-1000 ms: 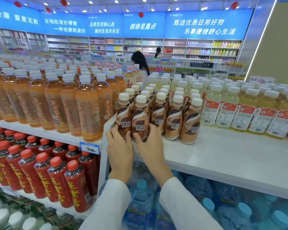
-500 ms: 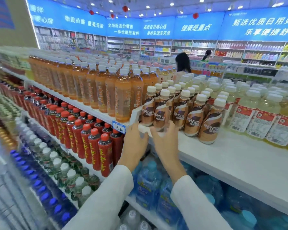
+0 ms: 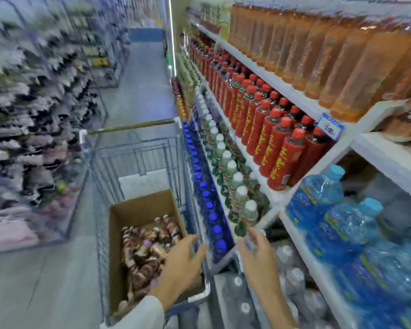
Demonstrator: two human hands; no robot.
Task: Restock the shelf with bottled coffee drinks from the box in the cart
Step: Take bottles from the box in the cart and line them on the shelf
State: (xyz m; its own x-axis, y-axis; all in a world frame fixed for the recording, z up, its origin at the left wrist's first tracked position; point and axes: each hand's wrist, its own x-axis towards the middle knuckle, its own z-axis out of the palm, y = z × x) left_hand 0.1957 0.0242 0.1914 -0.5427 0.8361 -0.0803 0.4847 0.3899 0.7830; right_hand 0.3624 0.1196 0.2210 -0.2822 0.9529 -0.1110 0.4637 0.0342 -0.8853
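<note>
**Inspector:** Location and lie of the coffee bottles?

**Assistant:** The coffee bottles (image 3: 150,248) lie heaped on their sides in the cardboard box (image 3: 140,207), directly below and ahead of the left hand (image 3: 180,264). Their long axes run mostly along the box's length, away from the wrist. Blur hides which way most of the caps point.

**Inspector:** State of the hands?

**Assistant:** The left hand hovers over the box's near corner, fingers extended and relaxed, grasping nothing. A white sleeve (image 3: 138,314) covers its forearm. The right hand (image 3: 259,257) is beside it, past the cart's wire wall, fingers loosely straight and likewise released, though its fingertips are blurred.

**Inspector:** Surface and room?

**Assistant:** The box sits in a wire cart (image 3: 133,148).
- **Just ahead of the right hand's fingers:** blue-capped bottles (image 3: 207,205), with white-capped bottles (image 3: 237,193) above them.
- **Higher up:** red bottles (image 3: 278,148), then orange bottles (image 3: 342,55) on the white shelf (image 3: 266,74), which carries a price tag (image 3: 330,127).
- **To the right of the right hand:** blue water jugs (image 3: 330,210).
- **Ahead of the cart:** grey aisle floor (image 3: 138,79).
- **To the left of the left hand:** racks too blurred to identify.
</note>
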